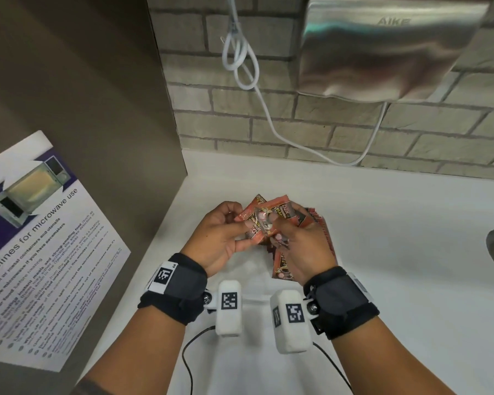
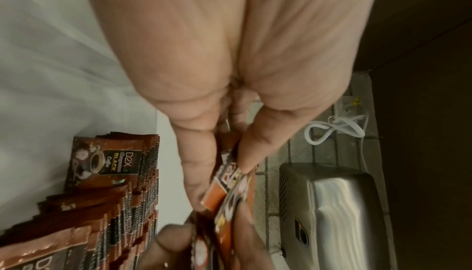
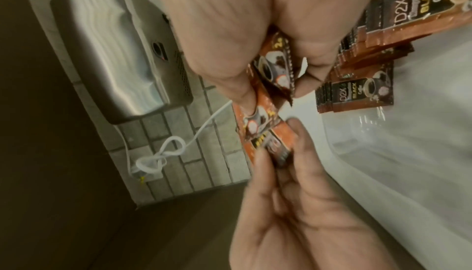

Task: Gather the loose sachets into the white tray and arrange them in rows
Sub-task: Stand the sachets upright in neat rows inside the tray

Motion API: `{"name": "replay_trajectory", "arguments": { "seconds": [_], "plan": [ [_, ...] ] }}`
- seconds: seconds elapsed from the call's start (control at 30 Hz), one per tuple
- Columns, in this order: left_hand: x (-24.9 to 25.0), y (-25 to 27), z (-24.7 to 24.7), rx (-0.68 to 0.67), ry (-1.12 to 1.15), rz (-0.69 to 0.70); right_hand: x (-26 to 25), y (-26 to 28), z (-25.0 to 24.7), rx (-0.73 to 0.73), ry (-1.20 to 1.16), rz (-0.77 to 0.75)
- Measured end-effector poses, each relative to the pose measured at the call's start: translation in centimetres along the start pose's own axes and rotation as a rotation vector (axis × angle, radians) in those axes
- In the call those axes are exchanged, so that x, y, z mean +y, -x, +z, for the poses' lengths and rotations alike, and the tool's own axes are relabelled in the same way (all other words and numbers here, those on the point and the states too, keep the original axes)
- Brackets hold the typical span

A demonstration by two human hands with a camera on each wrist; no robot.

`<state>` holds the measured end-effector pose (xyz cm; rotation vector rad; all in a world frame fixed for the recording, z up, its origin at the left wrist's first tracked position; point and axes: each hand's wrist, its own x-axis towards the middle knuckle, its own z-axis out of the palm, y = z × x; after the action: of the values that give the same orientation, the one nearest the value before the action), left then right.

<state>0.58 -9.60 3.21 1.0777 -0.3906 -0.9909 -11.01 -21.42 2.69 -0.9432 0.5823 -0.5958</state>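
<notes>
Two hands at work above the white bench [image 1: 382, 223]: I log the left hand [image 1: 226, 238] and right hand [image 1: 305, 246] both pinching a small fan of orange-brown sachets [image 1: 268, 218], fingers [image 3: 258, 165] curled round their edges. Held packs show a coffee cup picture; their lettering is too blurred to read. Stacked sachets [image 2: 109, 175] stand in packed rows in the white tray [image 1: 254, 263], just under the right hand; top label reads "D2X", "BLACK", "Coffee". Wall behind: steel hand dryer [image 1: 382, 47] embossed "AIKE", with a white cable [image 1: 240, 61] looped beside it. Left panel carries a poster [image 1: 40, 252], its heading partly legible as "...uidelines for microwave use", with a microwave picture. Black wrist straps with square coded tags.
</notes>
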Motion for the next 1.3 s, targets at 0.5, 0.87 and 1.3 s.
{"name": "replay_trajectory", "arguments": {
  "seconds": [0.5, 0.87, 1.3],
  "plan": [
    [2.7, 0.6, -0.8, -0.031, -0.561, 0.211, -2.0, 0.5, -0.7, -0.299, 0.584, 0.019],
    [1.9, 1.8, 1.9, -0.438, -1.259, 0.410, -1.3, 1.0, -0.1, -0.399, 0.212, 0.295],
    [0.9, 0.4, 1.6, -0.299, -1.141, 0.503, -1.8, 1.4, 0.2, -0.327, 0.157, 0.244]
  ]
}}
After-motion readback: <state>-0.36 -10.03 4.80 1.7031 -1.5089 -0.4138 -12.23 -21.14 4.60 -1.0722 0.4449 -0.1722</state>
